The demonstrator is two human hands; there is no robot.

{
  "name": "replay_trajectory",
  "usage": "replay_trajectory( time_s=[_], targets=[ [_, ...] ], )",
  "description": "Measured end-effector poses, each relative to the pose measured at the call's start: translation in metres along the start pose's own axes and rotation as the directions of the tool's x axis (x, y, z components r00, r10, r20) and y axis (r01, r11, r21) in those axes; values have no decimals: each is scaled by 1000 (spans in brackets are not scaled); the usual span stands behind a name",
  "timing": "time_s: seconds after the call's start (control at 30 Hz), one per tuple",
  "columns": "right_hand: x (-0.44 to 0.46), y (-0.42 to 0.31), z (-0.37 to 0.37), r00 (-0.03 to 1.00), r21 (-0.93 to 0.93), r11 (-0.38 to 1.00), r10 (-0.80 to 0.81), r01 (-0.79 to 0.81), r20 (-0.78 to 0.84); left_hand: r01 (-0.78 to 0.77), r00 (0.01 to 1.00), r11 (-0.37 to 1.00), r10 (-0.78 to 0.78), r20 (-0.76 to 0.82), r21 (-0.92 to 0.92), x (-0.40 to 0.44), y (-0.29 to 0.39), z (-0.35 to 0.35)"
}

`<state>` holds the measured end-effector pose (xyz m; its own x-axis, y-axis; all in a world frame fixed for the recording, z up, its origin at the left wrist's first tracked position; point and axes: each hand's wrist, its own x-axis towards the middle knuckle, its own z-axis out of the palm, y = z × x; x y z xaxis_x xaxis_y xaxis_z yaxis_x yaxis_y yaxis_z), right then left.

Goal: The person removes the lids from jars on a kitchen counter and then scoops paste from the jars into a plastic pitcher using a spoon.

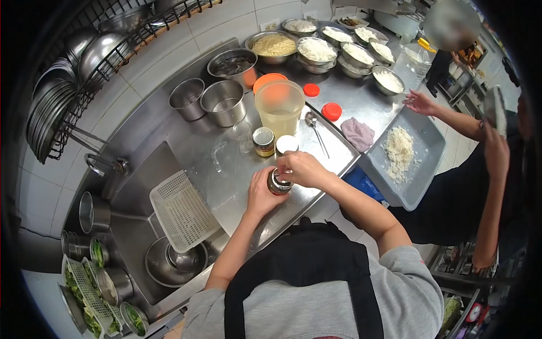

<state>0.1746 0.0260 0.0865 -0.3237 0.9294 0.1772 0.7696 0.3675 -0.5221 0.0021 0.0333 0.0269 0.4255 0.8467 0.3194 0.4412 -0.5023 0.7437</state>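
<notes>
My left hand (pixel 262 193) is wrapped around a dark glass jar (pixel 279 186) near the counter's front edge. Over the jar's mouth, the fingers of my right hand (pixel 305 170) are pinched together at the rim; what they grip there is hidden. Just behind stand two more jars: one with a pale top (pixel 287 143) and one with a yellowish label (pixel 263 142). A large translucent plastic container (pixel 279 107) is beyond them. To the right lie metal spoons (pixel 318 133) on the steel surface.
Red lids (pixel 332 111) and a pink cloth (pixel 357 134) lie at right. Bowls of rice (pixel 317 50) and steel pots (pixel 223 103) line the back. A white basket (pixel 185 212) straddles the sink. A co-worker's hand (pixel 420 103) is above a grey rice tub (pixel 420 181).
</notes>
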Motion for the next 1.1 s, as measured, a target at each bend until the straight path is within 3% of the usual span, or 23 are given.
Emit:
replay_trajectory(
  time_s=[0.1, 0.13, 0.17, 0.23, 0.3, 0.37, 0.47, 0.53, 0.57, 0.67, 0.73, 0.87, 0.93, 1.0, 1.07, 1.1],
  targets=[
    [-4, 1, 15, 982, -95, 995, -45, 27, -185, -22, 999, 999, 23, 30, -35, 0, 3, 3],
    [-3, 7, 25, 982, -138, 990, -7, -20, -188, -24, 999, 998, 26, 33, -62, 2, 4, 7],
    [-4, 9, 30, 994, -269, 958, 78, -98, -81, -30, 999, 997, 32, 33, -67, 2, 5, 11],
    [-15, 4, 29, 975, -264, 965, -69, 11, -209, -39, 998, 996, 43, 48, -81, 1, 8, 15],
    [-23, -1, 33, 962, -274, 961, -56, -20, -266, -59, 994, 994, 68, 90, -97, -2, 8, 19],
    [-23, 1, 42, 950, -280, 958, -28, -64, -312, -84, 996, 992, 87, 27, -89, -2, 4, 26],
    [-36, 4, 45, 923, -163, 977, 65, -136, -380, -40, 999, 994, 41, 7, -104, -10, 5, 33],
    [-38, 7, 41, 860, 127, 969, 245, -210, -448, -11, 1000, 998, 11, -6, -68, -16, 4, 36],
    [-38, 7, 41, 841, 154, 968, 250, -200, -479, -11, 1000, 996, 9, -22, -85, -16, 6, 36],
    [-37, 5, 34, 869, 223, 960, 254, -171, -425, 81, 994, 995, -85, -69, -57, -19, 3, 39],
    [-32, 2, 30, 874, 161, 974, 216, -161, -435, 131, 990, 987, -136, -42, -96, -21, -6, 45],
    [-19, 13, 35, 948, 33, 984, 179, -176, -263, 154, 983, 982, -163, -82, -111, -25, -10, 52],
    [-15, 9, 36, 949, 7, 983, 179, -183, -259, -84, 989, 996, 79, -124, -37, -31, -9, 48],
    [-12, 4, 34, 960, -11, 989, 142, -149, -242, -52, 997, 997, 49, -65, -55, -39, -24, 47],
    [-12, -2, 28, 979, -6, 999, 42, -45, -198, 209, 976, 950, -186, 117, -231, -35, -25, 42],
    [-11, -2, 29, 980, 2, 1000, 29, -29, -197, 169, 984, 962, -154, 84, -217, -31, -27, 40]
  ],
)
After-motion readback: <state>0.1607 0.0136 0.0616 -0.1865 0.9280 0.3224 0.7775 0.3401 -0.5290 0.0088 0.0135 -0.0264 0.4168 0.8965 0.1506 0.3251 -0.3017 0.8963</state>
